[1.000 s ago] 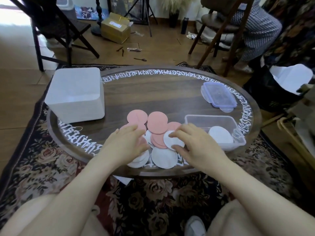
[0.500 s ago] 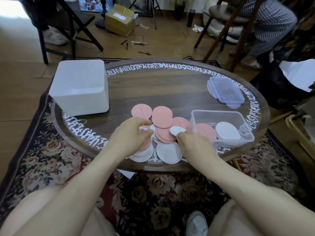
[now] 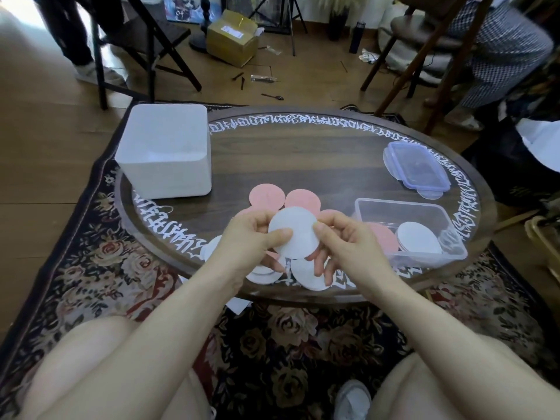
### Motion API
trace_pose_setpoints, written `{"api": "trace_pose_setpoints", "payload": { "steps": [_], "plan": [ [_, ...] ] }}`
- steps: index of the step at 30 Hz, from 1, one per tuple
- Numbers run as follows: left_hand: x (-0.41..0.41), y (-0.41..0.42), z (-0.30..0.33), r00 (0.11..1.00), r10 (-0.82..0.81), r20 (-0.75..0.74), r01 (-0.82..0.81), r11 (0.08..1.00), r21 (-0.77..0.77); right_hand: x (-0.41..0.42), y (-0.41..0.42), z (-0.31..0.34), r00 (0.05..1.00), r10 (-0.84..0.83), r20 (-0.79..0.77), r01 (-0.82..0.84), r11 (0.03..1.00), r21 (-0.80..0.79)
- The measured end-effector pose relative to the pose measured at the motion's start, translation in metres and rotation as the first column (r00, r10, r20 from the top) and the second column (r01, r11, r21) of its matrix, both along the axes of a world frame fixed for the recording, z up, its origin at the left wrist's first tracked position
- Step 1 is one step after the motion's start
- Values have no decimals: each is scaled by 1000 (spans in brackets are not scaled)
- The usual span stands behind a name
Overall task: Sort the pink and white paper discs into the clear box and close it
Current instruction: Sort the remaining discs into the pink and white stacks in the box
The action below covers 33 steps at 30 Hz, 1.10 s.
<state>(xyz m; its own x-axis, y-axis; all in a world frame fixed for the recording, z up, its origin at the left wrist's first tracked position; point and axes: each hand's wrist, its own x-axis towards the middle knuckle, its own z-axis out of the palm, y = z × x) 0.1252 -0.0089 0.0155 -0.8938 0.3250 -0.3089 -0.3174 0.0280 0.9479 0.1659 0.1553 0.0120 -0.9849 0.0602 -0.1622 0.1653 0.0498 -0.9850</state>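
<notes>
My left hand (image 3: 251,237) and right hand (image 3: 345,241) both pinch one round white paper disc (image 3: 293,232), left thumb on its lower left edge, right thumb and fingers on its right edge, the disc lifted clear of the table and facing me. Half a second ago both hands were down on the pile, the right just picking at a small white disc; now they have risen together with this one held between them. Directly beneath my fingers lie the remaining white paper discs (image 3: 306,275), partly hidden by my hands, and just beyond my fingertips the loose pink paper discs (image 3: 266,197) overlap on the dark round wooden table (image 3: 303,159). Just right of my right hand stands the clear rectangular plastic box (image 3: 409,207), open, with a pink disc and a stack of white discs (image 3: 418,237) already inside. Farther beyond that box rests its clear lid with a blue rim (image 3: 416,168), lying flat, well apart from my fingers. Far to the left of my left hand sits a white square plastic tub (image 3: 166,153). The patterned floral rug (image 3: 91,268) spreads under the table.
</notes>
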Motion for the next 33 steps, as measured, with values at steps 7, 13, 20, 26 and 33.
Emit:
{"api": "trace_pose_setpoints", "payload": {
  "steps": [7,13,20,26,33],
  "plan": [
    [-7,-15,2,941,333,57,-337,936,104,-5,12,0,997,61,-55,-2,692,722],
    [-9,-24,2,910,352,220,-403,878,260,12,18,-17,971,120,206,-229,223,947],
    [-6,-12,-1,894,321,311,-405,876,260,12,11,-25,985,42,167,-172,294,940],
    [-5,-9,-8,872,366,325,-447,866,225,13,9,-24,978,59,200,-207,390,897],
    [-10,-9,-8,875,369,315,-445,868,219,13,12,-27,981,72,183,-194,500,844]
  ]
}}
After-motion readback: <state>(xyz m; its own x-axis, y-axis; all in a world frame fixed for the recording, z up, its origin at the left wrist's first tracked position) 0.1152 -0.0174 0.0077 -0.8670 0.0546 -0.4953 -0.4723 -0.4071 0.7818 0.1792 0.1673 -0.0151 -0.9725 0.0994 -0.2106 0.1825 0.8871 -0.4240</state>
